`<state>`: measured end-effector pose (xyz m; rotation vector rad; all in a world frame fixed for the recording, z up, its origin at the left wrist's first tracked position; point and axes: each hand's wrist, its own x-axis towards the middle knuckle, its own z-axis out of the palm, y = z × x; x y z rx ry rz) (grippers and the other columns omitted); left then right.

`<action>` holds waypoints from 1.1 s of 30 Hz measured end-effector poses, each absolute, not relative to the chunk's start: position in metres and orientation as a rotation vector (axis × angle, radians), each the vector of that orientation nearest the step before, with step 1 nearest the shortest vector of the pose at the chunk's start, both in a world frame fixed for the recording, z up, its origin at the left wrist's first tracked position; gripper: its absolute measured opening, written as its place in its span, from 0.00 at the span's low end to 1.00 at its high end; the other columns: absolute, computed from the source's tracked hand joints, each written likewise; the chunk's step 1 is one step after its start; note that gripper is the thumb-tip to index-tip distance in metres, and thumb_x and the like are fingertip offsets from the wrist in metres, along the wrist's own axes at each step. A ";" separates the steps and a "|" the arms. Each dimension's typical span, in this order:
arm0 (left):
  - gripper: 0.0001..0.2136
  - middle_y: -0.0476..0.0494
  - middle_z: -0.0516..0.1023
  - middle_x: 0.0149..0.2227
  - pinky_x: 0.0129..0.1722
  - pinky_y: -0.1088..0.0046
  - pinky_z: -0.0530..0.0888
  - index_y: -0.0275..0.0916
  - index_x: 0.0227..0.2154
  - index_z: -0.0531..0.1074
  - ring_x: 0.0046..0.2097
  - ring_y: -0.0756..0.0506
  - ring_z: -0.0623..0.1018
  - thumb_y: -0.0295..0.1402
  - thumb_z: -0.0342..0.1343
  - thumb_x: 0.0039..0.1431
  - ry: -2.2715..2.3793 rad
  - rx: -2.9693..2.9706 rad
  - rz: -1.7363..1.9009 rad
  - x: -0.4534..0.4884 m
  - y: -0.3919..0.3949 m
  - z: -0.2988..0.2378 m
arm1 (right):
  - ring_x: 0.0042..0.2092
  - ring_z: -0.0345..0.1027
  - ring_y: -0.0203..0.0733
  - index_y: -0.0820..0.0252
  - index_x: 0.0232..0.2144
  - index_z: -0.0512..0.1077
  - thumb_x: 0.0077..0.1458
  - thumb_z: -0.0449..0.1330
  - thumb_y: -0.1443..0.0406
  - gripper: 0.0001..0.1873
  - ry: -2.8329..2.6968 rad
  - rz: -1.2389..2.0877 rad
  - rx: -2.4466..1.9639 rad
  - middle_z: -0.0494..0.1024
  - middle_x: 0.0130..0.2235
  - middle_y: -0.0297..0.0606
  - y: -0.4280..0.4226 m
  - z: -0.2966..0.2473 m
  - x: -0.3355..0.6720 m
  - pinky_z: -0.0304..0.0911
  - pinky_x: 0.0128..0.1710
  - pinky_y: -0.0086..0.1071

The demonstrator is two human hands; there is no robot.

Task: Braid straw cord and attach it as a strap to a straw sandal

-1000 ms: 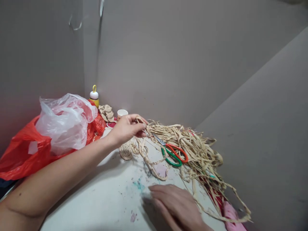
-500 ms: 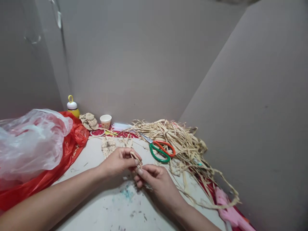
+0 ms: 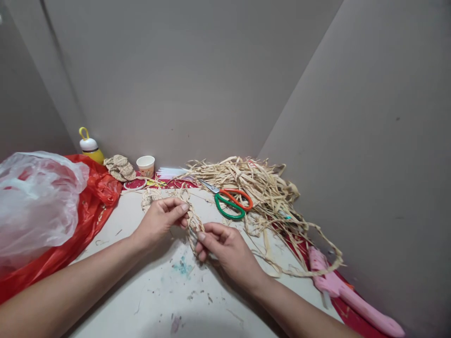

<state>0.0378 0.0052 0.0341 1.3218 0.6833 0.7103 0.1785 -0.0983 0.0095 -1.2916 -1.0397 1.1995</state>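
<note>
Between my hands is a small braided piece of dried straw [image 3: 192, 224], pale tan with a gap along its middle. My left hand [image 3: 165, 217] pinches its upper left side between thumb and fingers. Lower down, my right hand [image 3: 222, 246] grips its right edge, thumb on top. My fingertips cover parts of the braid. Just behind my left hand lies a woven straw piece [image 3: 151, 197], partly hidden by it. Scissors [image 3: 230, 202] with one orange and one green handle rest beyond my right hand, against the straw heap.
A heap of loose straw [image 3: 246, 180] spreads along the back right. At right lies a pink glue gun [image 3: 347, 291]. Plastic bags [image 3: 42, 202] bulk up at left. A paper cup [image 3: 145, 166], a yellow bottle [image 3: 92, 148] and white sticks [image 3: 172, 173] stand or lie along the back.
The camera view has shifted, showing more of the pink glue gun. My left hand has moved up and away from my right, and more of the straw braid shows between them.
</note>
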 end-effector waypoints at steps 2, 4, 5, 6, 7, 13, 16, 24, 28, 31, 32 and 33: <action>0.12 0.52 0.73 0.19 0.21 0.81 0.61 0.35 0.25 0.70 0.19 0.56 0.65 0.40 0.60 0.52 0.717 1.356 0.749 0.038 0.003 0.035 | 0.23 0.64 0.33 0.63 0.40 0.68 0.52 0.60 0.53 0.20 -1.064 1.121 -1.306 0.72 0.24 0.32 -0.099 0.007 0.179 0.62 0.25 0.29; 0.11 0.52 0.72 0.19 0.23 0.81 0.62 0.35 0.25 0.70 0.20 0.56 0.66 0.39 0.60 0.51 0.735 1.388 0.797 0.039 0.001 0.035 | 0.24 0.63 0.33 0.61 0.39 0.68 0.55 0.58 0.56 0.15 -1.205 0.959 -1.374 0.70 0.23 0.30 -0.101 0.005 0.180 0.60 0.26 0.29; 0.11 0.52 0.72 0.19 0.23 0.81 0.63 0.35 0.24 0.70 0.21 0.55 0.67 0.39 0.60 0.51 0.736 1.399 0.823 0.040 -0.001 0.035 | 0.24 0.62 0.33 0.61 0.34 0.68 0.57 0.56 0.58 0.11 -1.311 0.851 -1.417 0.68 0.22 0.30 -0.101 0.004 0.181 0.58 0.26 0.29; 0.11 0.52 0.72 0.19 0.24 0.81 0.64 0.35 0.24 0.70 0.22 0.55 0.68 0.38 0.60 0.51 0.738 1.408 0.847 0.040 -0.002 0.035 | 0.25 0.60 0.33 0.60 0.29 0.67 0.58 0.54 0.60 0.10 -1.417 0.744 -1.456 0.67 0.22 0.30 -0.102 0.003 0.182 0.56 0.27 0.28; 0.11 0.52 0.72 0.19 0.25 0.81 0.64 0.35 0.23 0.70 0.23 0.54 0.69 0.38 0.60 0.52 0.740 1.412 0.868 0.041 -0.004 0.034 | 0.25 0.59 0.33 0.59 0.24 0.64 0.60 0.52 0.61 0.13 -1.508 0.656 -1.487 0.66 0.22 0.30 -0.102 0.003 0.183 0.55 0.27 0.28; 0.09 0.54 0.71 0.20 0.24 0.80 0.65 0.36 0.33 0.72 0.22 0.54 0.69 0.37 0.58 0.53 0.731 1.342 0.811 0.041 -0.005 0.032 | 0.25 0.61 0.34 0.57 0.24 0.62 0.62 0.47 0.63 0.14 -1.633 0.589 -1.568 0.70 0.23 0.31 -0.103 0.002 0.186 0.54 0.27 0.28; 0.11 0.54 0.68 0.19 0.22 0.79 0.63 0.35 0.30 0.74 0.20 0.54 0.67 0.39 0.59 0.52 0.686 1.430 0.692 0.039 0.000 0.032 | 0.25 0.62 0.34 0.57 0.24 0.62 0.62 0.47 0.63 0.14 -1.675 0.621 -1.567 0.70 0.23 0.31 -0.103 0.003 0.186 0.55 0.28 0.28; 0.15 0.49 0.71 0.16 0.24 0.78 0.63 0.34 0.23 0.74 0.20 0.53 0.67 0.43 0.59 0.53 0.591 1.497 0.383 0.032 0.010 0.034 | 0.26 0.66 0.35 0.60 0.40 0.68 0.57 0.56 0.56 0.14 -1.180 0.942 -1.321 0.73 0.26 0.32 -0.102 0.016 0.188 0.62 0.27 0.29; 0.16 0.50 0.69 0.15 0.24 0.78 0.62 0.33 0.23 0.75 0.19 0.54 0.65 0.44 0.60 0.52 0.551 1.432 0.320 0.032 0.008 0.030 | 0.26 0.67 0.34 0.61 0.34 0.71 0.52 0.62 0.54 0.16 -1.067 0.943 -1.242 0.75 0.27 0.35 -0.102 0.021 0.189 0.63 0.28 0.29; 0.16 0.49 0.71 0.18 0.24 0.77 0.63 0.32 0.24 0.76 0.19 0.54 0.67 0.44 0.61 0.50 0.507 1.360 0.264 0.031 0.007 0.028 | 0.25 0.68 0.34 0.62 0.32 0.72 0.49 0.64 0.53 0.17 -1.040 0.935 -1.227 0.76 0.25 0.35 -0.103 0.026 0.190 0.64 0.28 0.29; 0.16 0.47 0.73 0.20 0.24 0.77 0.65 0.32 0.25 0.76 0.20 0.54 0.68 0.44 0.61 0.50 0.496 1.333 0.243 0.031 0.007 0.028 | 0.25 0.68 0.34 0.62 0.32 0.73 0.48 0.64 0.53 0.18 -1.045 0.932 -1.229 0.76 0.25 0.35 -0.103 0.027 0.190 0.64 0.27 0.29; 0.17 0.45 0.75 0.23 0.25 0.76 0.66 0.32 0.26 0.77 0.21 0.53 0.69 0.45 0.61 0.50 0.487 1.314 0.223 0.030 0.006 0.028 | 0.25 0.67 0.34 0.62 0.31 0.73 0.48 0.64 0.53 0.17 -1.058 0.933 -1.231 0.75 0.24 0.35 -0.103 0.028 0.191 0.64 0.27 0.29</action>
